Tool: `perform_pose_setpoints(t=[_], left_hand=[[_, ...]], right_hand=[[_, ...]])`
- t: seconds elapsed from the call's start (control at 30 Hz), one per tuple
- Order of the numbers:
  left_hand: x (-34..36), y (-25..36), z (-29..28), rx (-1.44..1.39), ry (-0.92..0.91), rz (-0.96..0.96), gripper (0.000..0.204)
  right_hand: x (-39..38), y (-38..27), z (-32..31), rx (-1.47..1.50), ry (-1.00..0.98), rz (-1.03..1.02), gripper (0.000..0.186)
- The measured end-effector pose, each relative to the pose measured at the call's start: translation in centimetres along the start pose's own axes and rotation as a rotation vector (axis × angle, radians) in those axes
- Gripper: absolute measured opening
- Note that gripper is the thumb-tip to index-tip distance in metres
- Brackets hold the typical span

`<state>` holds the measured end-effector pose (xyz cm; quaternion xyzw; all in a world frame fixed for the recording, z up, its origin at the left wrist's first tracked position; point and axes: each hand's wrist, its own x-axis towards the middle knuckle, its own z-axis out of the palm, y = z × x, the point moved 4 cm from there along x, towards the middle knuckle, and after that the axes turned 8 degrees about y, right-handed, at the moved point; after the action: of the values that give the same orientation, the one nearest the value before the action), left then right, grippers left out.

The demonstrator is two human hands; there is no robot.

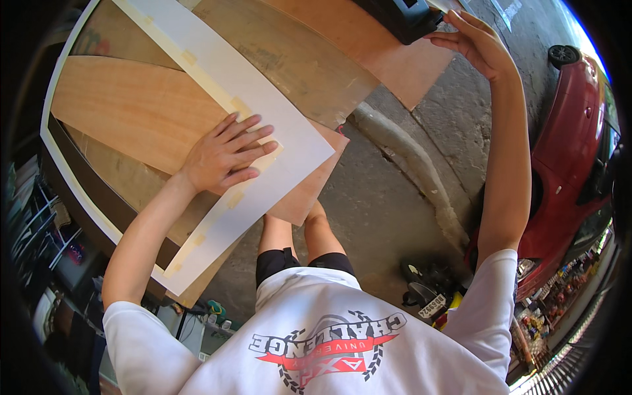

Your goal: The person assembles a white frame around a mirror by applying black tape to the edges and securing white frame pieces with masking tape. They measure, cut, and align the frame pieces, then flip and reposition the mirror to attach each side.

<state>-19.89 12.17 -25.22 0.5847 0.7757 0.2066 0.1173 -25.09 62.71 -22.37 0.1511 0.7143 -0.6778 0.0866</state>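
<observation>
My left hand [227,150] lies with fingers spread on a white angled sheet [301,158] edged with pale masking tape [234,197], over plywood panels [112,89] and thin translucent brownish sheets [296,59]. The white sheet forms a frame around the panels, with a dark band along the left. My right hand [471,43], arm extended to the top right, grips the end of a black plastic object [405,20] that is cut off by the top edge and rests over a pinkish board [424,72].
A red car [559,171] stands at the right on the concrete floor [382,230], near a motorbike [424,289]. A raised concrete strip [415,168] runs beside the boards. Assorted clutter [39,250] fills the left edge. My legs show below the boards.
</observation>
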Motion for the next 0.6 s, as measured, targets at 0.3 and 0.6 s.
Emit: perform_pose_setpoints(t=[0.3, 0.6], left_hand=[[-0.6, -0.6, 0.7, -0.042, 0.058, 0.015, 0.052], [-1.6, -1.2, 1.5, -0.105, 0.155, -0.016, 0.057]], right_hand=[[-9.6, 3.8, 6.6, -0.983, 0.811, -0.441, 0.013], [-19.3, 6.8, 31.8, 0.049, 0.355, 0.251, 0.01]])
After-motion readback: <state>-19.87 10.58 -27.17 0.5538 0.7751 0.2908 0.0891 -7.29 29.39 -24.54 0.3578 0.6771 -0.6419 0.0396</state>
